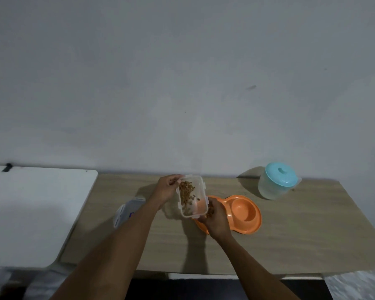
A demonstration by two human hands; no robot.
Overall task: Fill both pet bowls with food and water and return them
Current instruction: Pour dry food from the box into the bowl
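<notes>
At centre of frame, above orange double bowl point(257, 216), L hand point(167, 188) grips kibble box point(198, 205), R hand point(215, 217) curls round some kibble point(210, 211): food going in, I think; water from lidded jug point(276, 182) & return remain.

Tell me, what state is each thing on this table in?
Food container: open, tilted, partly full of kibble, gripped by left hand.
Right hand: cupping kibble.
Orange double bowl: right well empty, left well hidden.
Jug: upright, lid on.
Loose lid: lying on table.
</notes>
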